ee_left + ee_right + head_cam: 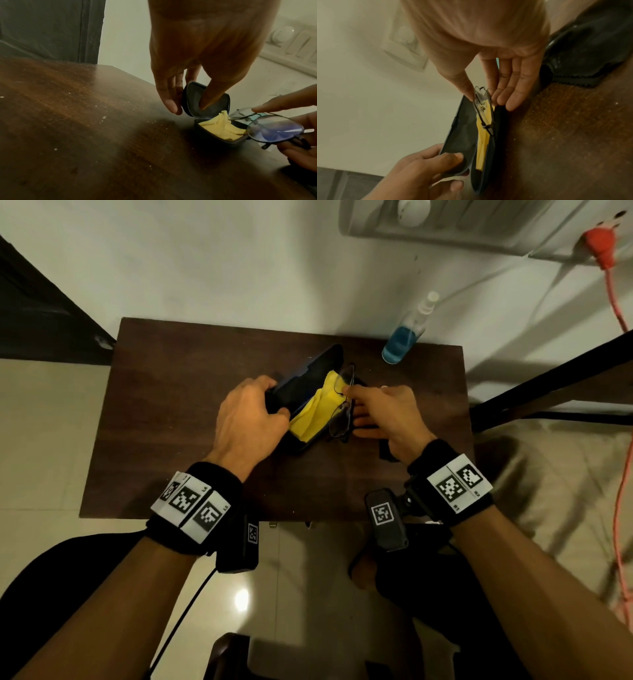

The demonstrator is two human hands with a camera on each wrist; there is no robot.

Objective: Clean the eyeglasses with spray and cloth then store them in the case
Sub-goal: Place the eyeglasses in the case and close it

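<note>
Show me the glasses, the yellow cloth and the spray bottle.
glasses (274, 129): left wrist view, on the nearer lens.
yellow cloth (310, 419): head view, on its middle fold.
spray bottle (400, 342): head view, on the blue liquid part.
</note>
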